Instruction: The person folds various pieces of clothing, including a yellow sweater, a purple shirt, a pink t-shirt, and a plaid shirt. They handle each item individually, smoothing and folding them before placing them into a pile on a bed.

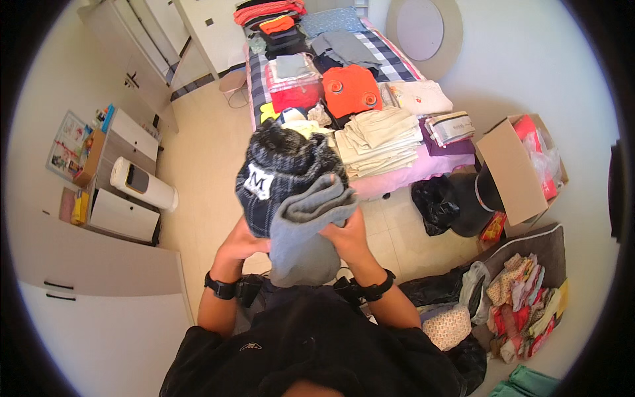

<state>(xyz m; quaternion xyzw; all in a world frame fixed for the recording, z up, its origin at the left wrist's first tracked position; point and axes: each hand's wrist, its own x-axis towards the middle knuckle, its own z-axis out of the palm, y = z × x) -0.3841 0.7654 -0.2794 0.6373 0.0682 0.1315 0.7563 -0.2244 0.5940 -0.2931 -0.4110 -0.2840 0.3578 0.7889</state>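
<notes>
Both my hands are raised in front of me, holding soft knitted things side by side. My left hand [246, 242] is closed on a dark grey and black knit hat [291, 155] with a white patch on its front. My right hand [348, 237] grips a plain grey knit hat [307, 231], its edge folded over in layers. The grey hat overlaps the lower right of the dark one. Most of my fingers are hidden behind the fabric. A dark band circles each wrist.
Ahead, a bed [440, 173] carries folded clothes, including a cream stack [377, 139] and an orange garment [350, 91]. At right stand an open cardboard box [512, 175] and black bags [436, 205]. Crumpled cloths [522, 301] lie lower right. A white cylindrical appliance [145, 184] is at left.
</notes>
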